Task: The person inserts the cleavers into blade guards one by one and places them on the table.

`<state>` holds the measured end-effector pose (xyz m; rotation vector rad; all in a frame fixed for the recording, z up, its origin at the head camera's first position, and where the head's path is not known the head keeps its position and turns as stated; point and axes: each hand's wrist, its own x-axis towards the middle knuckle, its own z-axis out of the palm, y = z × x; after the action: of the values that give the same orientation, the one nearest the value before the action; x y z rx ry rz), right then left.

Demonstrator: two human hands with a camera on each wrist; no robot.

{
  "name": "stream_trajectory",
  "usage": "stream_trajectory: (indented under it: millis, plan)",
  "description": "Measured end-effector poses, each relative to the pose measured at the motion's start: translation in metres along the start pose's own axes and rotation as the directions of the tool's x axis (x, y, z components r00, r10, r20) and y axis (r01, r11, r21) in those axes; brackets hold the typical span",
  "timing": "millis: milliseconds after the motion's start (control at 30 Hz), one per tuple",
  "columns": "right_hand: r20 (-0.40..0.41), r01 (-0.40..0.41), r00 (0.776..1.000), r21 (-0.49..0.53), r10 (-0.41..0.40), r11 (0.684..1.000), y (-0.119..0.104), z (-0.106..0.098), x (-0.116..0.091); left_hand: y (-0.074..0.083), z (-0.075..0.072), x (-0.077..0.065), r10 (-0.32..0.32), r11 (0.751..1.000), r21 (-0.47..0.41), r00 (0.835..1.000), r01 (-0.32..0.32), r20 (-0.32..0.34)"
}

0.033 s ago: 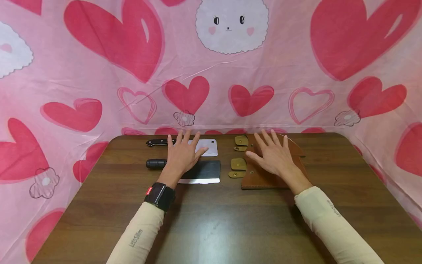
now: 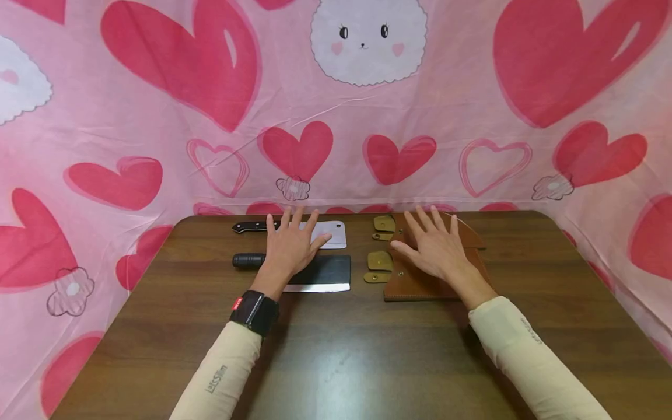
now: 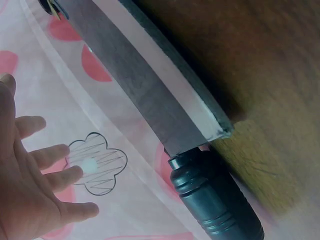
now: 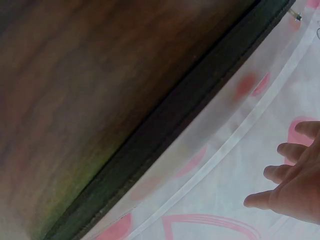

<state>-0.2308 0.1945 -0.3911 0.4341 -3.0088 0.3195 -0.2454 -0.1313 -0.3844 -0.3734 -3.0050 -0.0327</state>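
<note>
My left hand (image 2: 290, 246), fingers spread, hovers over two cleavers lying with their handles to the left. The nearer cleaver (image 2: 328, 271) has a dark blade with a bright edge and a ribbed black handle (image 3: 215, 195). Behind it, partly hidden by my fingers, is a smaller cleaver (image 2: 338, 234) with a shiny blade, a corner hole and a riveted black handle. Over the brown leather sheaths (image 2: 415, 286) my right hand (image 2: 434, 252) is spread likewise, covering part of them. Olive snap straps (image 2: 379, 261) stick out on their left side. Neither hand holds anything.
The things lie toward the back of a brown wooden table (image 2: 336, 350). A pink cloth (image 2: 346, 111) printed with hearts hangs right behind the table and along its sides. Light reflects off the tabletop near the front.
</note>
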Motion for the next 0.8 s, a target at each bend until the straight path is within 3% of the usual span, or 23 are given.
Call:
stream_trajectory:
  millis: [800]
  plan:
    - [0.015, -0.011, 1.0, 0.001, 0.011, 1.0, 0.0035, 0.0016, -0.0038, -0.0046, -0.0003, -0.0077, -0.003, 1.0, -0.015, 1.0, 0.003, 0.002]
